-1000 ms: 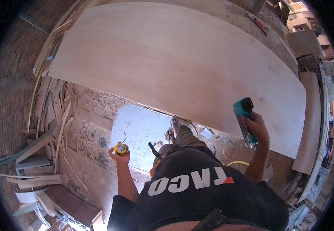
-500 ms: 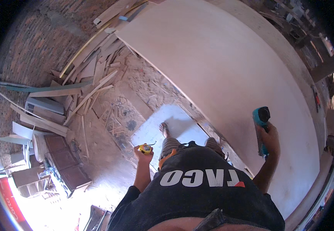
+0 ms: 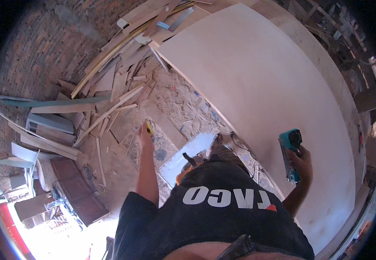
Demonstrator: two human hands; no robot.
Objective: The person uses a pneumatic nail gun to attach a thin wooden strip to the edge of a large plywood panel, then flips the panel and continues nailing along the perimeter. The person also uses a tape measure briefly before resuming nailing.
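Note:
A yellow tape measure (image 3: pixel 149 128) is held in my left hand (image 3: pixel 143 134), the fingers closed around it and the arm stretched out ahead over the littered floor. My right hand (image 3: pixel 301 164) grips a teal and black nail gun (image 3: pixel 289 138). That tool is above or on the large pale wooden panel (image 3: pixel 257 82); whether it touches the surface I cannot tell. The panel runs along my right side, its long near edge beside my legs.
A white board (image 3: pixel 188 154) lies on the floor by my foot. Wood offcuts (image 3: pixel 123 82) pile up along the brick wall (image 3: pixel 40 56) at left. A blue-handled square (image 3: pixel 163 25) lies beyond the panel's far corner. Brown furniture panels (image 3: pixel 77 190) stand at lower left.
My left hand with the tape measure has moved forward and slightly left, away from my body. My right hand has shifted slightly with the nail gun, and the view has moved with my step.

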